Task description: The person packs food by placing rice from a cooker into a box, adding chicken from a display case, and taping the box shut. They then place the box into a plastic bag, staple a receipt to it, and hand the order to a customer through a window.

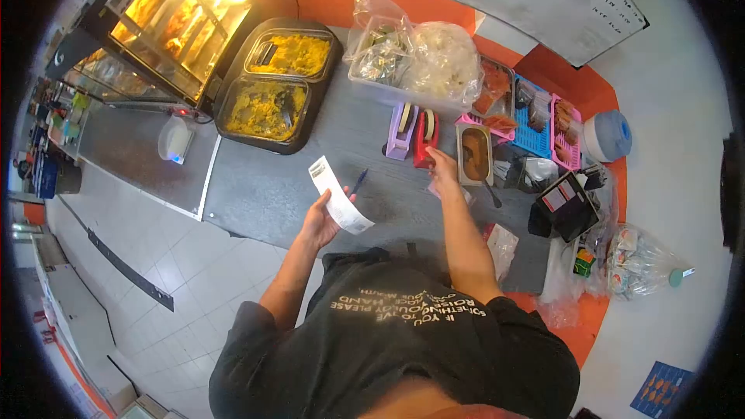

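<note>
My left hand is closed on a long white paper slip with print on it, and a dark blue pen sticks out beside its fingers. Over the counter, my right hand reaches to the front end of a red tape dispenser; its fingertips are pressed together there, and what they hold is too small to tell. Left of that stands a purple tape dispenser. Just right of my right hand is a metal tray of brown sauce with a dark-handled spoon.
Two trays of yellow food and a lit glass warmer stand at the left. Behind is a plastic bin of bags. Pink and blue baskets, a black device and plastic bags crowd the right.
</note>
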Available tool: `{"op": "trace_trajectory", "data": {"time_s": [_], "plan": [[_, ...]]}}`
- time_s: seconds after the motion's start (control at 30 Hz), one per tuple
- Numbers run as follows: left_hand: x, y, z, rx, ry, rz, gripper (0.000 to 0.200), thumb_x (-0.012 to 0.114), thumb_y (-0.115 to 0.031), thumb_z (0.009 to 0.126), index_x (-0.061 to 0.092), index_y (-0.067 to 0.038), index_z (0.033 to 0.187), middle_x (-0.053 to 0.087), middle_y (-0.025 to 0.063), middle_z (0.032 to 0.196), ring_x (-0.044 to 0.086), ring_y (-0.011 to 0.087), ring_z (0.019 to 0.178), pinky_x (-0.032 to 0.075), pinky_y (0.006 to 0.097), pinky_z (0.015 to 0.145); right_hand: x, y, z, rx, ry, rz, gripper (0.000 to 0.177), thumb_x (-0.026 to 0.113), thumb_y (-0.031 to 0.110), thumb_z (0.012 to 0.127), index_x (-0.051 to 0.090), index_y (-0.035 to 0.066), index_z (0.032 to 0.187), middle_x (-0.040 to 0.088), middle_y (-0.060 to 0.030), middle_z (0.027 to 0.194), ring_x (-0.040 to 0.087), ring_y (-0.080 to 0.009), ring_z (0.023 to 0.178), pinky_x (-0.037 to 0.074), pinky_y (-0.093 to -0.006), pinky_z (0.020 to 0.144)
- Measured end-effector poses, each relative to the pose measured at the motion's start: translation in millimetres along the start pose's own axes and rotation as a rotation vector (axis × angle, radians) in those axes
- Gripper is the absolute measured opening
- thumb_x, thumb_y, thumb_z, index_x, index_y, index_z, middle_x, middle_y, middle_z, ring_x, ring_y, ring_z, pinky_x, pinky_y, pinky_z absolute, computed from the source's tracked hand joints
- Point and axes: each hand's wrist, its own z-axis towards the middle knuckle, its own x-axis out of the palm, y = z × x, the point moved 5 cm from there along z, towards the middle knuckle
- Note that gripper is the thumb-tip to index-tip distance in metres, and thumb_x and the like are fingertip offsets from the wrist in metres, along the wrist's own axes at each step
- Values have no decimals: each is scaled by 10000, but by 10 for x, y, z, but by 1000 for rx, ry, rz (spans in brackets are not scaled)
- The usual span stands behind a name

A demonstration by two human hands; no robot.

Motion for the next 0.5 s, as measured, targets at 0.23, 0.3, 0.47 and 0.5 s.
{"op": "trace_trajectory", "data": {"time_s": [0.23,0.3,0.47,0.5], "plan": [[81,-2,-228,1,194,-143,570,396,-455,1003,335,-74,1422,422,132,1423,412,405,1319,396,677,990,-273,-368,-78,-832,-136,-742,109,643,82,839,680,2,902,673,-90,786,632,-195,649,516,-311,572],[188,16,-243,-78,253,-167,635,398,-491,991,292,-68,1453,375,102,1470,392,405,1334,371,708,980,-381,-488,124,-579,-348,-689,78,607,65,865,673,24,876,683,-106,799,631,-207,605,517,-330,503],[547,-11,-304,49,324,-44,639,349,-526,991,253,-113,1470,353,79,1480,368,404,1351,350,719,987,124,-90,-1209,-190,281,-44,214,539,287,968,563,84,905,527,-17,630,563,-127,486,355,-233,362],[685,6,-361,111,306,40,635,339,-525,995,257,-108,1466,361,74,1473,361,399,1356,354,720,983,90,35,-1473,-192,280,-37,214,539,287,968,563,84,905,527,-17,630,563,-127,486,355,-233,362]]}}
